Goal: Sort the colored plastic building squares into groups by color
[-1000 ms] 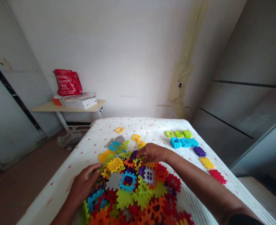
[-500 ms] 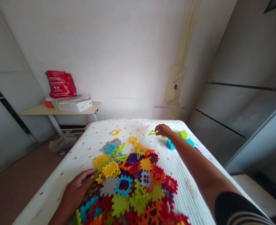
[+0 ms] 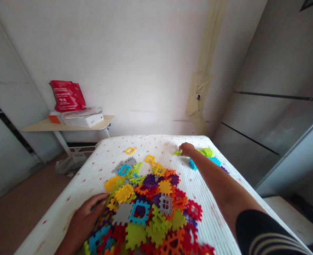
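At the far right of the bed, my right hand (image 3: pixel 187 148) pinches a lime-green interlocking building piece (image 3: pixel 176 153) low over the sheet. Its fingertips are partly hidden. Beside and under that forearm lie another lime-green group of pieces (image 3: pixel 208 152) and blue pieces (image 3: pixel 192 164). My left hand (image 3: pixel 85 216) rests at the left edge of a large pile of multicoloured notched plastic pieces, fingers apart, with nothing visible in it. Near its fingertips are a yellow square piece (image 3: pixel 124 193) and a grey piece (image 3: pixel 123 214). A blue window-frame piece (image 3: pixel 140 212) lies in the pile.
The pile lies on a bed with a white dotted sheet (image 3: pixel 87 177). One yellow frame piece (image 3: pixel 130 151) sits apart at the far left. A small table (image 3: pixel 39 125) with a red bag (image 3: pixel 67 95) and a white box (image 3: pixel 84 121) stands left; a grey wardrobe (image 3: pixel 278 117) stands right.
My right hand has moved slightly right and nearer the sheet with the lime-green piece, close to the sorted green pieces. My left hand has hardly moved.
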